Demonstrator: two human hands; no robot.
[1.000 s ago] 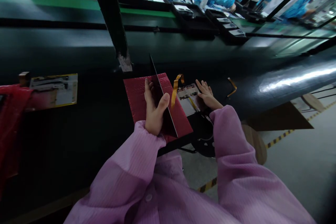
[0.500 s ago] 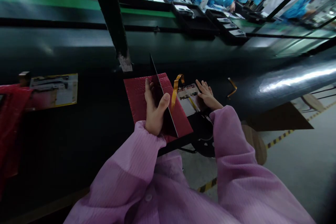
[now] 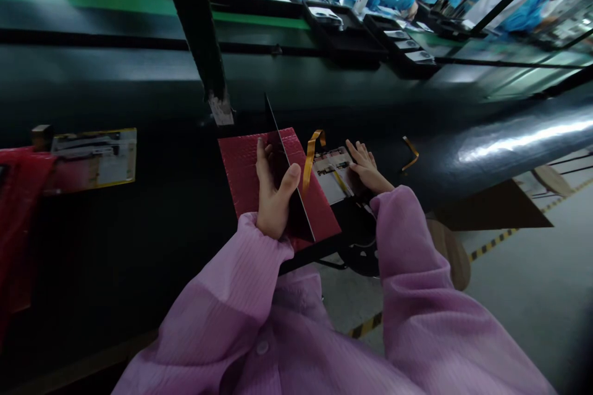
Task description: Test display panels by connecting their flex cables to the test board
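Observation:
My left hand (image 3: 274, 200) grips a thin dark panel (image 3: 300, 222), thumb on one face and fingers on the other. The panel stands tilted on edge over a red bubble-wrap sheet (image 3: 238, 179) lying on the dark bench. To its right is an opened flat device body (image 3: 330, 185), its inner parts and a yellow strip showing. An orange ribbon cable (image 3: 309, 163) arches up between panel and body; where its ends attach I cannot tell. Fingers spread, my right hand (image 3: 368, 170) rests on the body's right side, covering part of it.
A loose orange ribbon cable (image 3: 410, 154) lies farther right. On the left are another opened device (image 3: 113, 160) and red bubble wrap (image 3: 23, 197). A dark post (image 3: 199, 31) rises ahead. Beyond it, black trays (image 3: 347, 40) sit before co-workers in blue sleeves.
My hands, the panel and the device body stay practically still. Across the bench, a co-worker in blue has brought both hands closer together, and the object seen there before no longer shows clearly.

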